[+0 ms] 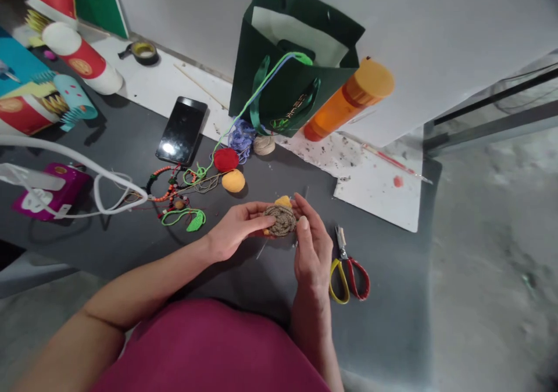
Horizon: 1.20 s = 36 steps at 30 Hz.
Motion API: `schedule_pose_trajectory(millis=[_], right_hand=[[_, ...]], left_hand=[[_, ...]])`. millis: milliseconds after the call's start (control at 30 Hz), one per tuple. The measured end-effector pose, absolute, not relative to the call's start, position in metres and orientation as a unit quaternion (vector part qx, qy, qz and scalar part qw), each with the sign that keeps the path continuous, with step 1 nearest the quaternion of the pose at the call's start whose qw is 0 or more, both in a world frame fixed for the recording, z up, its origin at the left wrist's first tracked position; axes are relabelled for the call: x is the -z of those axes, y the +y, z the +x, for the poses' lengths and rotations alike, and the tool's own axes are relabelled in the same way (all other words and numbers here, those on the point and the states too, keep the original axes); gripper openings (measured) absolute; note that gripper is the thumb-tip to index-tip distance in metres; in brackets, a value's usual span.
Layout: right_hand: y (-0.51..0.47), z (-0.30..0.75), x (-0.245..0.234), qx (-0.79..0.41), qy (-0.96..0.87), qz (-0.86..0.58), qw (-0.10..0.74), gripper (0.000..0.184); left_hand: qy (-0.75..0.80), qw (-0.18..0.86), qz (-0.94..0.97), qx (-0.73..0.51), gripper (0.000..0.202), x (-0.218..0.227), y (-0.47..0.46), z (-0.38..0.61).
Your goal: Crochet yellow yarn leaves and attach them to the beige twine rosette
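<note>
Both of my hands hold a small round coil of brown twine (281, 220) just above the grey table (131, 142). My left hand (238, 227) grips it from the left, thumb laid across its top. My right hand (311, 245) pinches its right edge with fingers closed. A yellow piece (283, 201) peeks out behind the coil. A thin needle-like stick shows below the coil, partly hidden.
Scissors (347, 270) with yellow and red handles lie right of my right hand. A yellow ball (233, 180), a red yarn ball (225, 159), beads and green cord (183, 216) lie to the left. A phone (182, 129), green paper bag (290, 67), orange bottle (349, 99) stand behind.
</note>
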State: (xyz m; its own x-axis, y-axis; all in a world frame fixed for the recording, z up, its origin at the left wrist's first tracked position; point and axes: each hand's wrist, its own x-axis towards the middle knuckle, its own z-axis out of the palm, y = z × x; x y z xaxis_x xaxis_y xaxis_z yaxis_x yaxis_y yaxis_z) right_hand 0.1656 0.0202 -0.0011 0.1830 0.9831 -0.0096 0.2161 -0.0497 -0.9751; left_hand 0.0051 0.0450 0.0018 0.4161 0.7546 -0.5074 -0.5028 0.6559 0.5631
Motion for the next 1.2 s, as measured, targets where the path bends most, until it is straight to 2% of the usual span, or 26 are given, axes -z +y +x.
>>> schedule_pose_trajectory(millis=[233,333,400,600,767,1000,1200], right_hand=[[0.024,0.164,0.001,-0.416,-0.461,-0.604,0.5,0.045],[0.024,0.164,-0.001,-0.403,-0.483,-0.613,0.479,0.028],[0.025,0.164,-0.002,-0.395,-0.496,-0.618,0.464,0.023],[0.026,0.162,-0.002,-0.391,-0.5,-0.631,0.446,0.024],[0.025,0.162,0.003,-0.403,-0.519,-0.62,0.428,0.027],[0.024,0.169,0.011,-0.506,-0.493,-0.531,0.468,0.04],[0.029,0.169,0.012,-0.493,-0.509,-0.542,0.452,0.032]], left_hand=[[0.399,0.826,0.142,-0.372,0.051,-0.001,0.045,0.006],[0.401,0.824,0.128,-0.38,0.049,-0.002,0.046,0.006],[0.403,0.825,0.119,-0.38,0.049,-0.002,0.046,0.006],[0.409,0.83,0.105,-0.365,0.05,-0.001,0.045,0.007],[0.41,0.822,0.105,-0.38,0.042,0.001,0.045,0.008],[0.382,0.824,0.096,-0.408,0.039,-0.001,0.05,0.004],[0.391,0.824,0.136,-0.386,0.035,0.0,0.051,0.001]])
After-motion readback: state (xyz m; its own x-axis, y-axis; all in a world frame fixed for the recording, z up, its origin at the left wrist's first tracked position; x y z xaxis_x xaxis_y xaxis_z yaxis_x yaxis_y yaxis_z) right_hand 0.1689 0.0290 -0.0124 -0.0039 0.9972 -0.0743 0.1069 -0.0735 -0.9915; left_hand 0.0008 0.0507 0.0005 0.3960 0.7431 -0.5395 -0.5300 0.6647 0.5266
